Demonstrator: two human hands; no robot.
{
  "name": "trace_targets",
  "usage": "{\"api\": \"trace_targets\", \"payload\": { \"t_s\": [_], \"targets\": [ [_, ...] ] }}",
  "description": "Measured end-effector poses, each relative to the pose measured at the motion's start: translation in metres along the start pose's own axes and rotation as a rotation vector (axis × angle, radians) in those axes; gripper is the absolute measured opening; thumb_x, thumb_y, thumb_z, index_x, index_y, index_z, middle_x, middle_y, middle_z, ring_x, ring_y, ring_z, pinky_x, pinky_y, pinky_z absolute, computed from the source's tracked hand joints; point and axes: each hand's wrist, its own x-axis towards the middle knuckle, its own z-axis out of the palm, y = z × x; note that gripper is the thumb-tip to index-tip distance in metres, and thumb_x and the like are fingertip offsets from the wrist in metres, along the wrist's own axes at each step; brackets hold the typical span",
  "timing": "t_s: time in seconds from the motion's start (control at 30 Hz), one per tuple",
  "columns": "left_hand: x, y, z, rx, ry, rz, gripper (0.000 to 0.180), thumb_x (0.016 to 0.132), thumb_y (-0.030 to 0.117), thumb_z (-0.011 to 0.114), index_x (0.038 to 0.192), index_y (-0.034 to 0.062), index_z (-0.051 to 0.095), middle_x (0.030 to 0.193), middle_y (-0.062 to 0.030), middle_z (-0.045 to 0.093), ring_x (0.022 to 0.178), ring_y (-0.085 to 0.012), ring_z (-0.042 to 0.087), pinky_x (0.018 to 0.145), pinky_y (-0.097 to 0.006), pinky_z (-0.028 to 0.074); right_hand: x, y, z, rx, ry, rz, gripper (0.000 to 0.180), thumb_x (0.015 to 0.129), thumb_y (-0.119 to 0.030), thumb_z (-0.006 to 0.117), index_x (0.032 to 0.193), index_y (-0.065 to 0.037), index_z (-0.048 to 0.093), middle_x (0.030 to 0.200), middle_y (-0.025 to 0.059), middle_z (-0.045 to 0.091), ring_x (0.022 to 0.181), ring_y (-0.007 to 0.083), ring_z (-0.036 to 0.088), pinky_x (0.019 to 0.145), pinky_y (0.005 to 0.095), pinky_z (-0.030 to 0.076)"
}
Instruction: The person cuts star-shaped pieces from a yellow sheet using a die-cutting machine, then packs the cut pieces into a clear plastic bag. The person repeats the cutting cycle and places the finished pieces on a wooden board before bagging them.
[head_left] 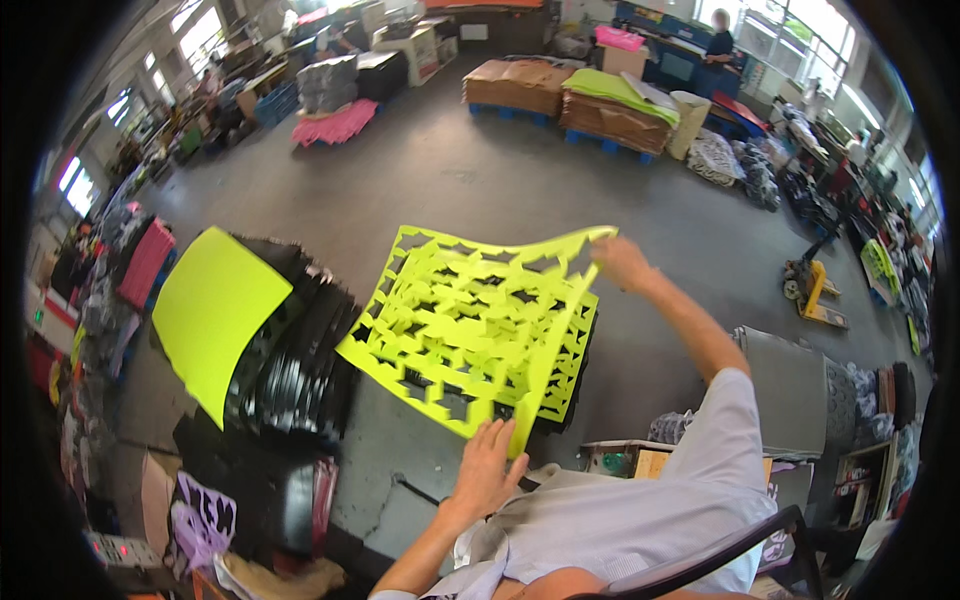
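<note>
A bright yellow-green sheet [440, 330], cut through with rows of jagged shapes, hangs tilted between my hands. My left hand [485, 475] is closed on its near corner, thumb and fingers pinching the edge. At the far right corner, my right hand [622, 263] grips the same sheet with the arm stretched out. Beneath it, partly hidden, lies another punched yellow-green sheet [567, 380] on a dark pile. To the left, a plain uncut yellow-green sheet [218, 318] rests on a tall stack of black sheets [300, 365], bending down over its side.
Brown stacks on blue pallets [520, 88] stand across the grey floor [400, 180]. A yellow pallet jack [820, 295] is at the right. Pink sheets [335, 124] lie far left. A purple cut-out scrap [205, 515] sits at lower left. Another person [719, 50] stands far back.
</note>
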Motion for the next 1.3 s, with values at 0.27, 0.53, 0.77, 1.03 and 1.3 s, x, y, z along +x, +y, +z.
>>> {"api": "trace_targets", "payload": {
  "t_s": [0.27, 0.53, 0.77, 1.03, 1.3],
  "targets": [
    [-0.079, -0.169, 0.038, -0.463, -0.066, -0.601, 0.049, 0.098, 0.029, 0.069, 0.136, -0.0014, 0.063, 0.119, -0.0217, 0.075, 0.112, -0.0361, 0.072, 0.099, -0.045, 0.055, -0.134, -0.204, 0.208, 0.713, -0.702, 0.552, 0.029, 0.081, -0.034, 0.073, 0.090, -0.007, 0.077, 0.086, 0.0215, 0.073, 0.086, 0.0415, 0.071, 0.078, 0.0521, 0.056],
    [-0.133, -0.293, -0.052, -0.451, 0.219, -0.847, 0.050, 0.098, 0.029, 0.068, 0.136, -0.0027, 0.063, 0.117, -0.0205, 0.076, 0.108, -0.0323, 0.074, 0.096, -0.041, 0.056, 0.137, -0.473, 0.246, 1.159, -0.531, 0.037, 0.028, 0.088, -0.027, 0.067, 0.077, -0.001, 0.064, 0.071, 0.0219, 0.061, 0.065, 0.0387, 0.061, 0.062, 0.0489, 0.048],
    [-0.171, -0.365, -0.132, -0.331, 0.491, -0.985, 0.042, 0.097, 0.022, 0.069, 0.130, -0.0036, 0.066, 0.111, -0.0185, 0.077, 0.105, -0.0353, 0.075, 0.093, -0.043, 0.057, 0.455, -0.543, 0.218, 1.156, -0.237, 0.355, 0.057, 0.094, -0.046, 0.072, 0.116, 0.006, 0.069, 0.104, 0.0222, 0.075, 0.095, 0.0322, 0.072, 0.085, 0.0427, 0.053],
    [-0.137, -0.424, -0.217, -0.249, 0.788, -1.046, 0.052, 0.092, 0.019, 0.074, 0.138, -0.0030, 0.059, 0.126, -0.0187, 0.071, 0.121, -0.0377, 0.065, 0.101, -0.043, 0.053, 0.599, -0.546, 0.238, 1.539, -0.598, 0.592, 0.046, 0.091, -0.042, 0.082, 0.083, 0.000, 0.066, 0.063, 0.0082, 0.060, 0.046, 0.0151, 0.053, 0.044, 0.0308, 0.038],
    [0.010, -0.540, -0.360, 0.318, 0.702, -0.604, 0.092, 0.084, 0.036, 0.085, 0.153, -0.0042, 0.040, 0.152, -0.0258, 0.049, 0.145, -0.0439, 0.042, 0.120, -0.051, 0.035, 0.676, -0.557, 0.073, 1.536, -0.618, -0.032, 0.049, 0.107, -0.033, 0.061, 0.082, 0.009, 0.071, 0.051, 0.0031, 0.052, 0.043, 0.0096, 0.044, 0.048, 0.0289, 0.039]
  ]
}}
